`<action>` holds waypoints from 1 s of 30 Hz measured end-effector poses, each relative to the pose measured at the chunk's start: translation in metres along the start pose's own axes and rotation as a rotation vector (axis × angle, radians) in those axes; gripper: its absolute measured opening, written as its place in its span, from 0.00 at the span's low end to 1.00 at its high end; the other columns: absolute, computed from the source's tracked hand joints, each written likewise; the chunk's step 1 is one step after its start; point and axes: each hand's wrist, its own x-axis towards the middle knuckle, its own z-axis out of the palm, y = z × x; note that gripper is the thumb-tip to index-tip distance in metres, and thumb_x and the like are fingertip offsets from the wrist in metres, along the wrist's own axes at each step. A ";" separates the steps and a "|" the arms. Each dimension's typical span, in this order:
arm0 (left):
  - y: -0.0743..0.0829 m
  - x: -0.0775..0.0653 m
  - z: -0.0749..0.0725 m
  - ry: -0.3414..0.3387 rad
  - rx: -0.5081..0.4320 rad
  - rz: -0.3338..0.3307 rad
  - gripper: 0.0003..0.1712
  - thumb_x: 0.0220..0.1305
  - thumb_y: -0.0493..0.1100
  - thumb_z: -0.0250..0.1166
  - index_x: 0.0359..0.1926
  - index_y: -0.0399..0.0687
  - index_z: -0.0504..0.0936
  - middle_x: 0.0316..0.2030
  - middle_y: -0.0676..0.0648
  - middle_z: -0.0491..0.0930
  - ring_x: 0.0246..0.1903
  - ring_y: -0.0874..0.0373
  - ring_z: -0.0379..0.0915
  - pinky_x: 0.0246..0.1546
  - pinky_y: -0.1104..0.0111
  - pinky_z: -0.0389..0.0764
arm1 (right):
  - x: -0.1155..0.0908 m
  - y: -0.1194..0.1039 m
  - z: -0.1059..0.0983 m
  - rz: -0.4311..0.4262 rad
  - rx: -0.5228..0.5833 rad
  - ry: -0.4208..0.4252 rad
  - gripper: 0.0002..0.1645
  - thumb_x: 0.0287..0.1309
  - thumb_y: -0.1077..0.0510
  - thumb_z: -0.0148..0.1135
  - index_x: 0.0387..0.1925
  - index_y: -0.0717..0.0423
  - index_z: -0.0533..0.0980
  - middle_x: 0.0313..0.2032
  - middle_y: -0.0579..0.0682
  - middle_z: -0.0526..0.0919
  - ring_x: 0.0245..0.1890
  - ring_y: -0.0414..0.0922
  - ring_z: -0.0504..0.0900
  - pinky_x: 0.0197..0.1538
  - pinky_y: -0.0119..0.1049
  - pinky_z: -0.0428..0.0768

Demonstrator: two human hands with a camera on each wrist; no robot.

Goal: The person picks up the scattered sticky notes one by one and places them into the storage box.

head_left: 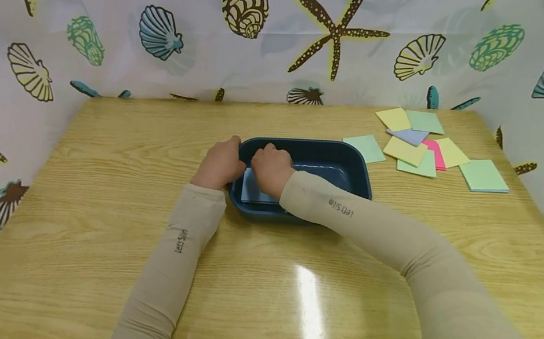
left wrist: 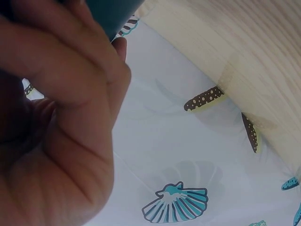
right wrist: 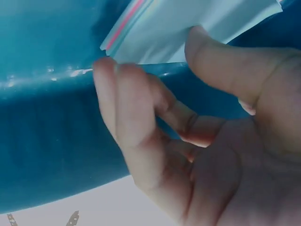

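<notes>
A dark blue plastic bin (head_left: 340, 175) stands mid-table. My left hand (head_left: 222, 163) grips its left end, fingers curled at the rim; in the left wrist view the hand (left wrist: 70, 108) largely covers the bin. Inside the bin, my right hand (head_left: 271, 169) reaches to the left end, over a light blue stack of sticky notes (head_left: 254, 191). The right wrist view shows the thumb on the face of the stack (right wrist: 164, 35), which has a pink layer at its edge, and bent fingertips (right wrist: 129, 75) at the lower edge, pinching it.
Several loose sticky notes in yellow, green, purple and pink (head_left: 415, 144) lie overlapped at the back right. One pale green note (head_left: 366, 148) lies against the bin's far right corner, and a green pad (head_left: 484, 175) farther right. A shell-patterned curtain (head_left: 281, 36) borders the wooden table (head_left: 101, 214).
</notes>
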 end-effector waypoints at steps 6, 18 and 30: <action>0.000 0.000 0.001 -0.013 -0.018 -0.019 0.33 0.64 0.34 0.53 0.70 0.34 0.57 0.58 0.30 0.71 0.33 0.43 0.77 0.22 0.64 0.75 | -0.002 0.003 0.000 0.009 0.039 0.038 0.18 0.70 0.53 0.51 0.54 0.57 0.76 0.44 0.56 0.80 0.41 0.48 0.80 0.38 0.41 0.82; 0.000 0.000 0.000 0.007 0.006 0.011 0.31 0.64 0.35 0.55 0.68 0.33 0.60 0.55 0.29 0.73 0.33 0.43 0.78 0.31 0.60 0.78 | -0.033 0.033 -0.039 -0.025 0.534 0.283 0.08 0.67 0.59 0.55 0.42 0.60 0.77 0.36 0.54 0.82 0.31 0.48 0.80 0.33 0.40 0.79; 0.000 -0.001 0.001 0.005 -0.007 -0.006 0.33 0.63 0.34 0.54 0.69 0.33 0.59 0.58 0.29 0.71 0.38 0.42 0.78 0.28 0.62 0.79 | -0.038 0.127 -0.033 0.190 0.877 0.675 0.13 0.68 0.57 0.55 0.41 0.66 0.77 0.34 0.60 0.80 0.33 0.52 0.77 0.40 0.42 0.73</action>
